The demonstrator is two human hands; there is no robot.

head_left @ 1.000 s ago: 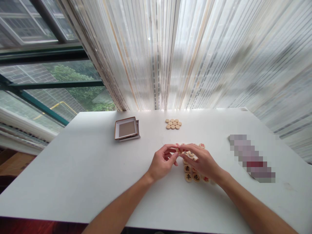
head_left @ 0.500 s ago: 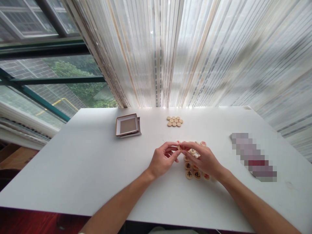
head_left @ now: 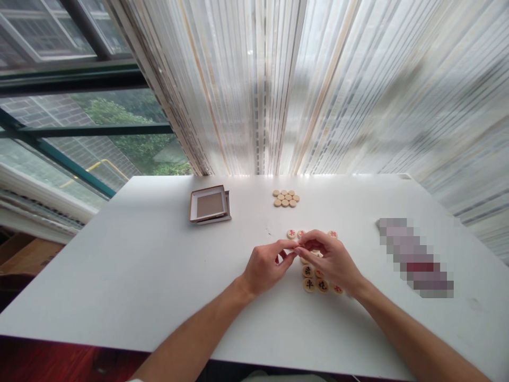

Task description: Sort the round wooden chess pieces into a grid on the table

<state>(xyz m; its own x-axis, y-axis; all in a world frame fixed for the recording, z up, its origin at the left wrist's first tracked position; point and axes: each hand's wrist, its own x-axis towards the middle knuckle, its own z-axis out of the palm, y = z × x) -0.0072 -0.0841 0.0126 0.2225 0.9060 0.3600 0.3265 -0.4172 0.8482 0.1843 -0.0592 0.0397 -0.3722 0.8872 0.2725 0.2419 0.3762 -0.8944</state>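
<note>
My left hand (head_left: 264, 268) and my right hand (head_left: 328, 262) meet over the table, thumbs and forefingers pinched tip to tip. The Chinese chess piece seen between them a moment ago is now almost wholly hidden by the fingertips. Under and around my right hand lie round wooden Chinese chess pieces, face up in rows. Black-marked pieces show at the near left, such as a lower corner piece (head_left: 309, 285) and the one beside it (head_left: 322, 285). Red-marked ones show along the far row, among them a left-end piece (head_left: 291, 234) and a right-end piece (head_left: 333, 234). My right hand covers the middle.
Several pieces with blank sides up (head_left: 285, 198) sit grouped further back. An open shallow box (head_left: 210, 205) stands at the back left of the white table (head_left: 159, 265). A pixelated oblong item (head_left: 415, 258) lies at the right. Striped curtains (head_left: 274, 90) hang behind the table.
My fingertips have come down slightly and closed together, and the piece between them has gone from sight. The red piece at the far row's left end shows more fully.
</note>
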